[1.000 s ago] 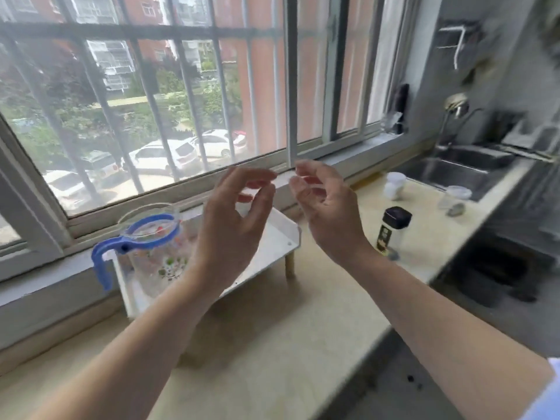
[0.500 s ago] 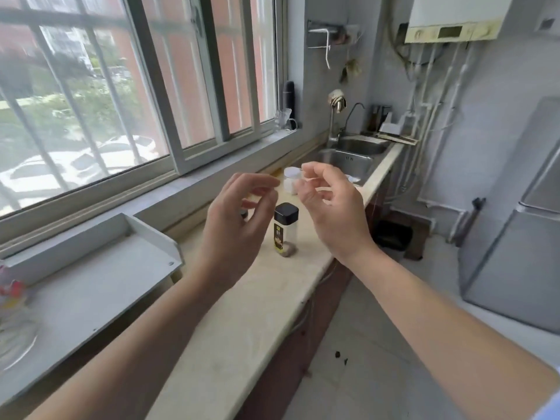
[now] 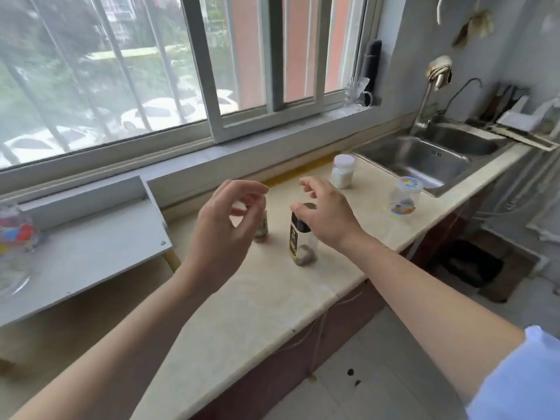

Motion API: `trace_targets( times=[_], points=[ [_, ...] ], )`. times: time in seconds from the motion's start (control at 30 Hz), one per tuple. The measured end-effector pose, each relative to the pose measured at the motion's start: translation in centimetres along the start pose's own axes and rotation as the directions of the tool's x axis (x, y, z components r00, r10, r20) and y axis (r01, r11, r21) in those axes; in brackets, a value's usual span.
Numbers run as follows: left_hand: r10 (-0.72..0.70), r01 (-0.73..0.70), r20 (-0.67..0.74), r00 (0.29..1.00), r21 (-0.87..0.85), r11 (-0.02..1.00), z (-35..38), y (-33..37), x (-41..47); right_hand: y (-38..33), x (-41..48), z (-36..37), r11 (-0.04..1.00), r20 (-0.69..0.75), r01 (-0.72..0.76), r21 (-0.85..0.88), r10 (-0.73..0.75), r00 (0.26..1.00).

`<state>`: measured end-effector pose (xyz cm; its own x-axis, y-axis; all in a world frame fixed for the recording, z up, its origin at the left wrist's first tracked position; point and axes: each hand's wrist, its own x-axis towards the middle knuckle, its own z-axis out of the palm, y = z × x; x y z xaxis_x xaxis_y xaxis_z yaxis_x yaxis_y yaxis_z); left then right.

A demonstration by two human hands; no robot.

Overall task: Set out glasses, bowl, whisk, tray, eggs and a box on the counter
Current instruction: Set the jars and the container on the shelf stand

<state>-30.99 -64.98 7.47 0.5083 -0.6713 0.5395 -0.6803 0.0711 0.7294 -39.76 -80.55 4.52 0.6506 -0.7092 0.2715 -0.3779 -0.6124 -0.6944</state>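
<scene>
Left hand [image 3: 224,234], right hand [image 3: 327,213] hover over counter [image 3: 242,313], fingers loosely curled, holding nothing, seemingly free to fetch | tray [image 3: 91,253] parked left by sill | black-capped jar [image 3: 298,237]: right thumb possibly touching

Reference item: the tall bottle [image 3: 300,247], standing on the counter [image 3: 242,313].

- Small jar [image 3: 261,228]: just left of the bottle, slightly behind it.
- Raised tray [image 3: 91,256]: well left of the bottle, against the window sill. A jug [image 3: 13,234] stands on its far left end.
- Lidded jar [image 3: 342,172]: behind and right of the bottle, near the wall.
- Tub [image 3: 405,197]: well right of the bottle, just before the sink [image 3: 424,165].
</scene>
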Motion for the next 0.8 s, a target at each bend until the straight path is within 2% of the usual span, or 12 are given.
trace_targets(
  times=[0.1,0.2,0.3,0.57,0.7,0.8],
  points=[
    [-0.048,0.048,0.004,0.999,0.06,0.997,-0.2,-1.7,0.7,1.8,3.0,2.4,0.987,0.12,-0.038,-0.156,0.057,0.991],
    [-0.102,0.097,0.029,0.994,0.116,0.988,0.1,-3.9,1.2,3.2,5.1,4.5,0.927,0.23,-0.081,-0.366,0.174,0.957],
    [-0.144,0.131,0.085,0.986,0.145,0.981,1.1,-6.1,2.0,4.7,6.4,5.7,0.878,0.291,-0.108,-0.466,0.267,0.918],
    [-0.256,0.2,0.211,0.943,0.25,0.947,4.4,-12.5,6.4,7.4,9.7,7.2,0.839,0.365,-0.216,-0.5,0.431,0.825],
    [-0.348,0.218,0.261,0.9,0.423,0.88,5.9,-16.5,9.2,7.1,10.7,6.7,0.833,0.314,-0.236,-0.5,0.429,0.847],
    [-0.456,0.231,0.313,0.833,0.552,0.801,7.7,-19.0,11.0,6.3,11.4,5.2,0.845,0.278,-0.234,-0.481,0.4,0.873]
  ],
)
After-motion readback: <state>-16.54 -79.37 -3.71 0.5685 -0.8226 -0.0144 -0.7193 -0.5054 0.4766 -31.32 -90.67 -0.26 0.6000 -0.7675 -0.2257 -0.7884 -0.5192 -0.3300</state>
